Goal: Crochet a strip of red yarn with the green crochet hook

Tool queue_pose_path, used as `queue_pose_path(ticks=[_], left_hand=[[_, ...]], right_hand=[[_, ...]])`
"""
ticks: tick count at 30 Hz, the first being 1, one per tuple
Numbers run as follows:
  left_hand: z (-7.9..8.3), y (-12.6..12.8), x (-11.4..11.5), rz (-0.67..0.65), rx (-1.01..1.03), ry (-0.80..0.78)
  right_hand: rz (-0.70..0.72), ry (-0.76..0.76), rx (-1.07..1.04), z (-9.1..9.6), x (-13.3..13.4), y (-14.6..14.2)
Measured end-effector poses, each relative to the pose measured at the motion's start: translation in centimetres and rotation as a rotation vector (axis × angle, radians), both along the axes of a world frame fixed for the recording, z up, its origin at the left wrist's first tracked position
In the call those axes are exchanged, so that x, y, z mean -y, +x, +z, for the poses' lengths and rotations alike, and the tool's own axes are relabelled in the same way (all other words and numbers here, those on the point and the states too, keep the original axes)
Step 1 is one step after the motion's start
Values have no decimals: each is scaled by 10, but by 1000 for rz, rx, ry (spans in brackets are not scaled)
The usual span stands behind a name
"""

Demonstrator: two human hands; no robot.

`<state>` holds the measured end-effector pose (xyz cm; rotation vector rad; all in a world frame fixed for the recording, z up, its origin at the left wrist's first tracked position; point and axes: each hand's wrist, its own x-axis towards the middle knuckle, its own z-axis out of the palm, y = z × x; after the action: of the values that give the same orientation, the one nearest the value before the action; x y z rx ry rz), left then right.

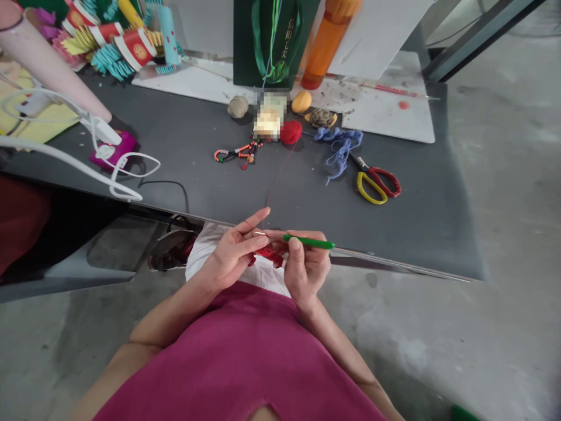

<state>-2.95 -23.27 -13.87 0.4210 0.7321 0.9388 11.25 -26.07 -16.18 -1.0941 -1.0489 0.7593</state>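
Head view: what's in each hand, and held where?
The right hand grips a slim green-handled crochet hook by its green handle. The left hand holds a small red crocheted piece; the exact grip point is partly hidden.

Scuffed grey concrete floor point(495, 175) fills the right side and near area. Dark grey table point(394, 234) runs across the far side, thin metal strip point(394, 261) along its near edge. White board point(388, 120) lies on the table's far part. Dark metal frame point(477, 41) at far right. Soft, even light.

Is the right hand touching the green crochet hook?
Touching: the head view shows the right hand pinching the green crochet hook between thumb and fingers.
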Motion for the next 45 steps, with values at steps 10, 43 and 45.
queue_pose_path(ticks=[10, 43, 45], left_hand=[[0, 0, -2, -101, 122, 54], [2, 2, 2, 75, -179, 248], [3, 1, 3, 76, -213, 267]], right_hand=[[193, -153, -364, 7, -12, 2], [276, -118, -439, 13, -15, 9], [292, -82, -406, 15, -15, 11]])
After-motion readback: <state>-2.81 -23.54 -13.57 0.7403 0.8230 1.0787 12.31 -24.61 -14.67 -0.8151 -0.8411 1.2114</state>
